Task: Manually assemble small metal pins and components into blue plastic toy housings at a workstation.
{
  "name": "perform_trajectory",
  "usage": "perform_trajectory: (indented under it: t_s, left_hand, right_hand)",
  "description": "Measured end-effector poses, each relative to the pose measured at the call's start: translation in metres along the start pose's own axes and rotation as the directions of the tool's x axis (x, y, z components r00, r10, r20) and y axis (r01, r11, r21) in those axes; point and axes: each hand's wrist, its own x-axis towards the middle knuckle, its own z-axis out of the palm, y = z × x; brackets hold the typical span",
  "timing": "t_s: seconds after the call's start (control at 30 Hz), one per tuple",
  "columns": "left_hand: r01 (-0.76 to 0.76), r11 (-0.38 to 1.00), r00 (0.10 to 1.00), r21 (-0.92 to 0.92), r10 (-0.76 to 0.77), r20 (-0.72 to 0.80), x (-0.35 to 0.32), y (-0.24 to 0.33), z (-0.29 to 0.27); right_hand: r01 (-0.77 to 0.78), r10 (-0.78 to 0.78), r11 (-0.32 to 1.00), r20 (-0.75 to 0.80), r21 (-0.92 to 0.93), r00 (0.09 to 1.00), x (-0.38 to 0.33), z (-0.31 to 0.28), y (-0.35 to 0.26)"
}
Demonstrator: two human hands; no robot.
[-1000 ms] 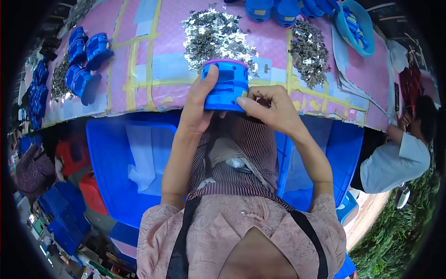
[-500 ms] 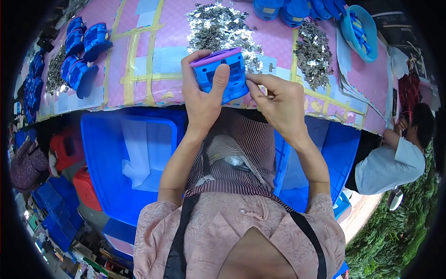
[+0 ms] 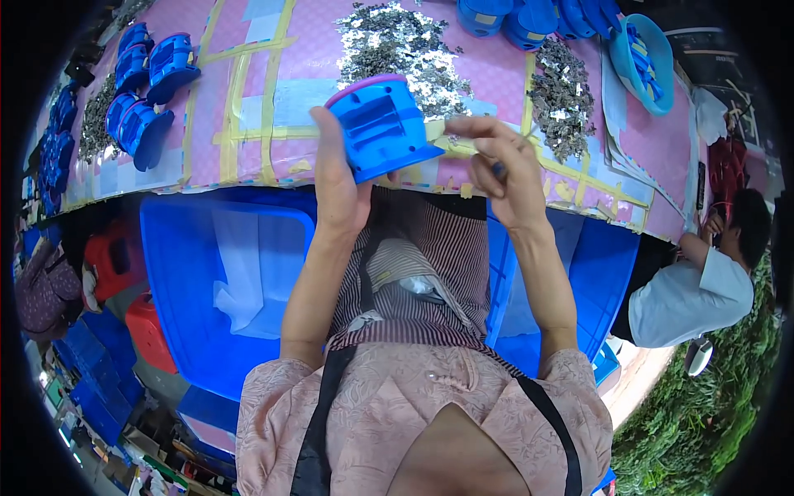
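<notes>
My left hand [image 3: 339, 178] grips a blue plastic housing [image 3: 382, 126] with a pink rim, tilted so its ribbed inside faces me, just above the table's near edge. My right hand [image 3: 504, 169] is beside it on the right, fingers pinched on a small metal piece and a bit of blue showing in the palm. A heap of small shiny metal parts [image 3: 397, 41] lies on the pink table [image 3: 248, 99] right behind the housing.
A second heap of metal parts [image 3: 562, 95] lies to the right. More blue housings [image 3: 149, 91] sit stacked at the left and along the far edge [image 3: 529, 16]. Blue crates [image 3: 215, 281] stand under the table on both sides of my lap. Another person [image 3: 703, 273] sits at right.
The housing has been lifted and turned over from rim-up to its open ribbed side facing me. My right hand came off it and now pinches a small piece beside it.
</notes>
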Motion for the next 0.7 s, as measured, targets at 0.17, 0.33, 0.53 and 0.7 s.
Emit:
perform_trajectory:
  t_s: [0.17,0.33,0.53,0.7]
  left_hand:
    - [0.184,0.957,0.979,0.224,-0.198,0.044,-0.012,0.001,0.008]
    - [0.525,0.829,0.848,-0.195,-0.528,0.039,-0.021,0.009,0.032]
    - [0.591,0.803,0.790,-0.072,-0.559,0.251,-0.025,0.009,0.038]
    - [0.609,0.792,0.771,-0.052,-0.575,0.273,-0.020,0.005,0.015]
  right_hand:
    - [0.545,-0.471,0.390,0.348,-0.742,0.811,-0.011,0.016,-0.013]
    - [0.542,-0.438,0.325,0.385,-0.775,0.812,-0.034,0.027,-0.024]
    - [0.457,-0.434,0.373,0.284,-0.807,0.855,-0.049,0.029,-0.026]
    - [0.674,-0.652,0.200,0.417,-0.711,0.633,-0.036,0.018,-0.020]
